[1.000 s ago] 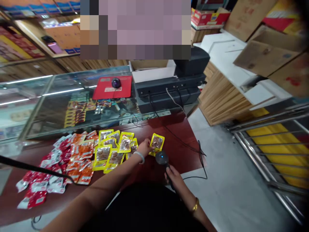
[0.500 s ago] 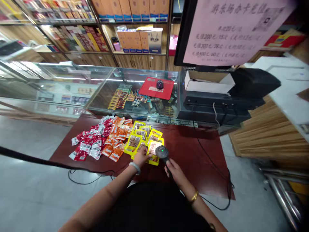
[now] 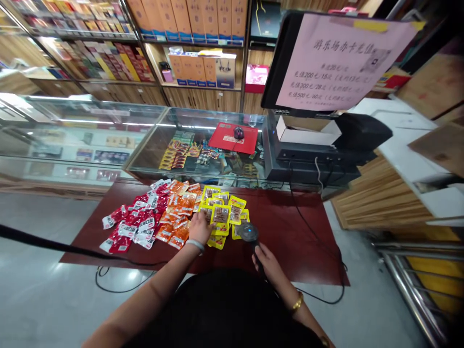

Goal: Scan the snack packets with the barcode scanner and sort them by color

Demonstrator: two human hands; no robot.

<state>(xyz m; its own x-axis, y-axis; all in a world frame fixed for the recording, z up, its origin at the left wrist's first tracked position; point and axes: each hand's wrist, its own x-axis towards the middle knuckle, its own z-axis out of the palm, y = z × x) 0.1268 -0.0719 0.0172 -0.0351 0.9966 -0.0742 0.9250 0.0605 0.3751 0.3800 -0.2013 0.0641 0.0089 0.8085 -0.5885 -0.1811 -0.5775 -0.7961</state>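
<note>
In the right hand [image 3: 266,258], one scanner [image 3: 248,232]

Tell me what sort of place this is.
Most likely a small shop, at the checkout: shelves of boxed goods, a glass display counter, and a barcode scanner in the right hand beside snack packets.

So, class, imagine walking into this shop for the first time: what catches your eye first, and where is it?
First, the bright spread of snack packets on the dark red table: red at the left, orange in the middle, yellow at the right. The left hand is on the yellow ones and the right hand grips a scanner beside them. Next, the big pink sign at upper right.
</note>
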